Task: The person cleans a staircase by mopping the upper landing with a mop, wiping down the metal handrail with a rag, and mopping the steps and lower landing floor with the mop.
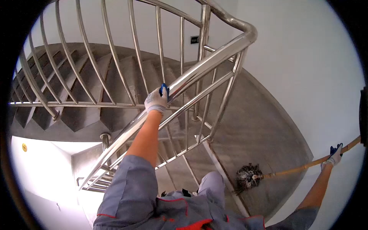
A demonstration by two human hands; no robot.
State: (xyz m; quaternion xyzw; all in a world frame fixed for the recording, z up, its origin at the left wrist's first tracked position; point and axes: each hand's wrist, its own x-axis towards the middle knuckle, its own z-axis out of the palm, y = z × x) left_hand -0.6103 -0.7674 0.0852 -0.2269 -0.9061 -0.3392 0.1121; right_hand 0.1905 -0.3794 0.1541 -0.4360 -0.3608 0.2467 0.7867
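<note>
My left hand (156, 100), in a white glove with blue on the fingers, is closed round the shiny metal handrail (209, 63). Out to the right, my right hand (334, 155) wears the same kind of glove and grips the bamboo handle of a mop (293, 170). The mop's dark, stringy head (248, 177) rests on the grey landing floor, near the edge of the top step. Beyond my right hand the pole runs on to the right border of the view.
Metal balusters (109, 36) and a lower rail stand at the left. Grey stairs (115, 73) rise behind them, and more steps (168, 177) lie below beside my legs. A white wall (299, 69) curves round the landing (264, 126). A small dark plate (194, 40) is on the wall.
</note>
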